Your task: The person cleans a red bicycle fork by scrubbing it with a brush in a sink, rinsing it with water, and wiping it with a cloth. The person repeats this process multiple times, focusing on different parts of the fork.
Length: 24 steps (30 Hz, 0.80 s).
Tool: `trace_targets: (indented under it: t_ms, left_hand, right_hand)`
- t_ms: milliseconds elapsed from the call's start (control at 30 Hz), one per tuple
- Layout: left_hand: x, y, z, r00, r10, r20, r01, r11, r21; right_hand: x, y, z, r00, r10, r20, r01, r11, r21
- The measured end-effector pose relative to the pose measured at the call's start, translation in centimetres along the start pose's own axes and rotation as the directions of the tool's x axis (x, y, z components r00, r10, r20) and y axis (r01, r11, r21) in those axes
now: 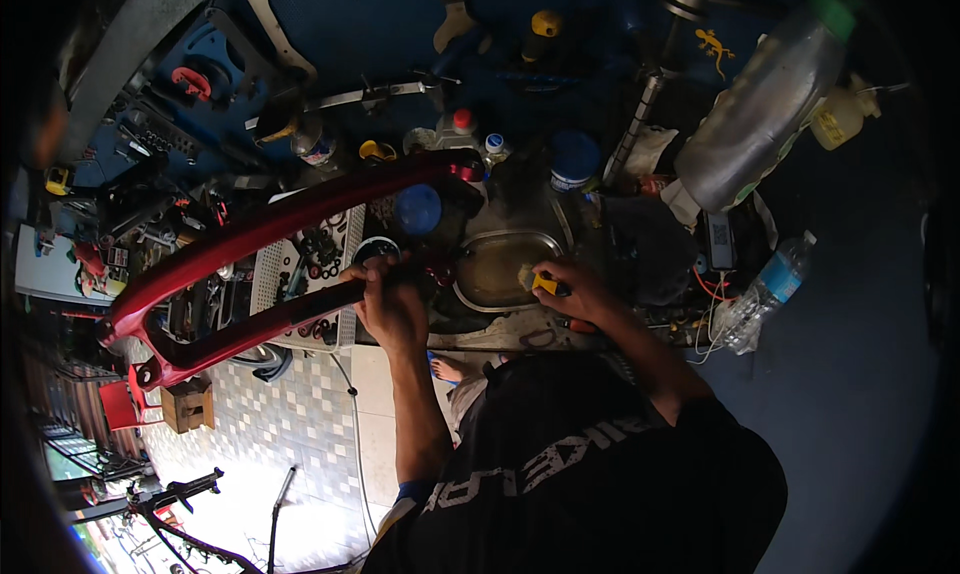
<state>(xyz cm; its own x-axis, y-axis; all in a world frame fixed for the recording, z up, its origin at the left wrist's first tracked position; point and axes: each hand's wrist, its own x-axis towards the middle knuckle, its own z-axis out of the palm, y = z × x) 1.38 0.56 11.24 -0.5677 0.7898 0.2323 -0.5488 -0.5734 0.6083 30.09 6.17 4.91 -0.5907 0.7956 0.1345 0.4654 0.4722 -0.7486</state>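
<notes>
My left hand (392, 309) grips the lower tube of a red bicycle swingarm (235, 236). The frame part is held up over the workbench, its closed end at the left and its long upper arm reaching to the back. In my right hand (578, 292) is a small brush (545, 283) with a yellow and black handle, its pale bristles facing left. The brush is above the right side of an oval metal tray (560, 242) that contains murky liquid. Just left of the tray is the end of the swingarm's lower tube.
A perforated white tray (268, 282) of small parts lies beneath the swingarm. Blue tubs (574, 160), bottles and tools crowd the back. At the right are a large cloudy bottle (765, 114), a phone (719, 240) with cables, and a clear water bottle (768, 294).
</notes>
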Motion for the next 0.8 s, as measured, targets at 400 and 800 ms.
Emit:
trace_targets:
  t_ms: [400,800]
  left_hand:
    - [0.0,-1.6,3.8,0.989,0.129,-0.066,-0.086,0.889,0.450]
    - [3.6,-4.9,5.9,0.999,0.036,-0.037,-0.012,0.856,0.517]
  right_hand:
    - [0.4,-0.3,0.2,0.990,-0.001,-0.140,-0.013,0.995,-0.100]
    - [0.2,-2.5,1.2,0.905,0.345,-0.250,-0.169,0.829,0.534]
